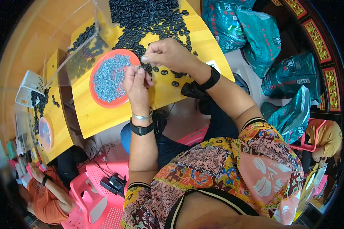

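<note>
Black oval pieces (pixel 147 17) are heaped at the far side of the yellow table (pixel 84 124), and the near end of the heap is thinned into loose pieces scattered beside and below the hands. One black piece (pixel 146 68) is held at the fingertips of the left hand (pixel 135 83), whose fingers are curled in under the thumb. Just above it, the thumb and forefinger of the right hand (pixel 169 52) are pinched together close to that piece; whether something small is gripped there cannot be told. Both wrists are circled by black bands, and a silver bracelet (pixel 141 116) is also worn on the left one. Silver screws (pixel 110 78) are piled in an orange-red bowl (pixel 120 101), which is set on the table just left of the left hand. Teal bags (pixel 258 42) are stood beyond the table's right side, and a pink chair (pixel 112 213) is seen at the lower left.
</note>
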Motion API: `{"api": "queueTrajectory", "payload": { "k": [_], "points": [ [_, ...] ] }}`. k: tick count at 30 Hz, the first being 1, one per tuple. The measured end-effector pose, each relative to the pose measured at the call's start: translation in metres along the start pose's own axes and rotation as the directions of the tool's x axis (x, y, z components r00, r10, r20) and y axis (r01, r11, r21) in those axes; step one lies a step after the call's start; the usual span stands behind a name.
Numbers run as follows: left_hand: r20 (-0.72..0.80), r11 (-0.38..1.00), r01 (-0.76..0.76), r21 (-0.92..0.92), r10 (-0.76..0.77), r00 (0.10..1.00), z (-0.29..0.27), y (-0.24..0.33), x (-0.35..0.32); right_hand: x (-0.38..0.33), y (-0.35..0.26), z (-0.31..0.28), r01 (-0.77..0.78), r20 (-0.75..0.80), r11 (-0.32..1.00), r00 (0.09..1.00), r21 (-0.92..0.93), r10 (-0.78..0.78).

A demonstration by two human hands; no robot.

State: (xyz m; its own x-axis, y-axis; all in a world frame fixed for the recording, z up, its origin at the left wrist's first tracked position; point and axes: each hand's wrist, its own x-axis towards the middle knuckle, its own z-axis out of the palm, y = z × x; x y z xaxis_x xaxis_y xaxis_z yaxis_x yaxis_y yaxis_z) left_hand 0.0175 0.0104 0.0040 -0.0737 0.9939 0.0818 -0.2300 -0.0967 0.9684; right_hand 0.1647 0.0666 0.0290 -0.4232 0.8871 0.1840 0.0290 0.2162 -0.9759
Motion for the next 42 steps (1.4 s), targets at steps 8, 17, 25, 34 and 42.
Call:
{"api": "queueTrajectory", "payload": {
  "k": [8,17,25,34,42],
  "points": [
    [-0.011,0.995,-0.05,0.089,0.051,0.999,0.002,-0.005,0.0,0.0,0.002,0.003,0.056,-0.006,0.967,0.998,-0.25,-0.06],
    [-0.053,0.985,-0.07,0.159,0.079,0.995,0.002,-0.006,-0.001,-0.003,0.004,0.008,0.169,0.019,0.941,0.985,-0.292,-0.171],
    [0.033,0.945,-0.139,0.297,0.135,0.99,0.0,-0.004,-0.002,-0.002,-0.002,0.0,0.189,0.102,0.894,0.982,-0.405,-0.162],
    [-0.027,0.997,-0.083,-0.003,0.083,0.996,0.001,-0.006,0.0,-0.003,-0.003,-0.016,0.084,0.071,0.922,0.996,-0.379,-0.062],
    [-0.089,0.998,-0.062,-0.027,0.059,0.994,-0.005,0.0,0.001,-0.013,0.002,-0.019,0.071,0.163,0.631,0.983,-0.773,0.09]
  ]
}}
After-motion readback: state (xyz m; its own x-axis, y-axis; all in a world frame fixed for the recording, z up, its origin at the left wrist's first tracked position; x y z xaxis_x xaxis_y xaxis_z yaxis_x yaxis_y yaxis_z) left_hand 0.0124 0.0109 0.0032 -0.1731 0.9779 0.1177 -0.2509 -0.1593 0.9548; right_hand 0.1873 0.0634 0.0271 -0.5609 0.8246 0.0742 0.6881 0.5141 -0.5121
